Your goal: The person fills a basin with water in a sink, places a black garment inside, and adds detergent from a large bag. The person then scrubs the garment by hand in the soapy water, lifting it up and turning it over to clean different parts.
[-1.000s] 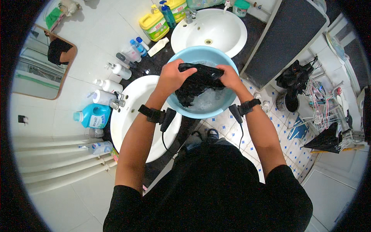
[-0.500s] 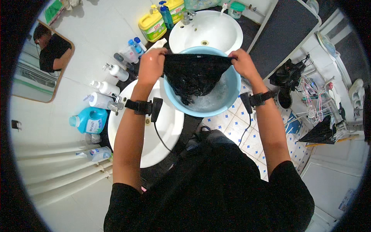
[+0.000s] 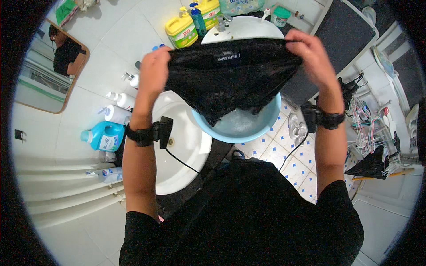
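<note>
The left hand (image 3: 155,71) and the right hand (image 3: 310,51) are raised in the upper middle of the frame, each clenched on one top corner of a wet black fabric garment (image 3: 230,77), which is stretched flat between them. The garment is held above a round light-blue plastic basin (image 3: 262,128) with soapy water in it; its lower edge hangs down to the basin's rim at the centre of the frame. A black band is worn on each wrist, with a small black box and a thin cable attached.

Closest to the lower edge, a black shirt (image 3: 248,213) is seen filling the bottom centre. Just above it, at centre left, a white round washbasin (image 3: 182,150) is set in a dark counter, and the blue basin is placed beside it. A floor of white tiles with small blue diamonds (image 3: 293,164) is shown at centre right.

At the left, a turquoise detergent bottle (image 3: 103,136) and several white pump bottles (image 3: 117,113) are ranged along a white tiled wall. Farther up, a second white washbasin (image 3: 248,29) is partly hidden behind the garment, with yellow detergent jugs (image 3: 186,26) beside it at the top centre. A wood-framed mirror (image 3: 51,66) is hung at the upper left. At the right edge, a rack of clothes hangers (image 3: 370,128) is visible.
</note>
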Motion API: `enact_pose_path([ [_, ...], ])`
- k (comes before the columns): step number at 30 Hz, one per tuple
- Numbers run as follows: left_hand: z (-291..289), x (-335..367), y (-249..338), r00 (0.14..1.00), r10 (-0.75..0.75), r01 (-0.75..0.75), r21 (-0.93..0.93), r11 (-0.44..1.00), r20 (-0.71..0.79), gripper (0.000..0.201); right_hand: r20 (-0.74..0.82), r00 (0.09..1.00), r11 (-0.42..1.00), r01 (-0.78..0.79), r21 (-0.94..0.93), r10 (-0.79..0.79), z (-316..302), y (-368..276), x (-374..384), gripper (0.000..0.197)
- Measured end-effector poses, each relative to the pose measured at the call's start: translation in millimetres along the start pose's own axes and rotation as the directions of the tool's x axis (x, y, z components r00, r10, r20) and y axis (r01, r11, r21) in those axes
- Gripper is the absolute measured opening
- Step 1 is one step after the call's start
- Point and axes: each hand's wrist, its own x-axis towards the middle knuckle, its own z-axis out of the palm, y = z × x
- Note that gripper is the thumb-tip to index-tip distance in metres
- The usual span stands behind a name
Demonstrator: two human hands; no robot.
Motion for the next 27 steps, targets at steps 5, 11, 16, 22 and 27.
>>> enact_pose_path([
  [5, -20, 13, 28, 0.973, -0.203, 0.211, -0.059, 0.976, 0.111, 0.021, 0.1, 0.994, 0.997, 0.04, 0.06, -0.046, -16, -22, 3, 0.022],
  [11, 39, -13, -58, 0.863, -0.338, 0.336, 0.072, 0.939, 0.377, 0.035, 0.051, 0.966, 0.965, -0.247, -0.091, 0.252, 32, 75, 13, 0.02],
  [16, 97, -62, -88, 0.62, -0.542, 0.722, -0.142, 0.677, 0.567, 0.04, -0.13, 0.917, 0.901, -0.395, -0.18, 0.377, 100, 134, 5, 0.02],
  [22, 155, -80, -103, 0.721, -0.577, 0.593, 0.088, 0.8, 0.384, 0.034, -0.013, 0.836, 0.784, -0.509, 0.355, 0.548, 153, 188, 0, 0.025],
  [27, 193, -81, -141, 0.551, -0.611, 0.631, 0.195, 0.751, 0.568, 0.031, 0.035, 0.886, 0.856, -0.437, -0.276, 0.463, 181, 231, 9, 0.035],
])
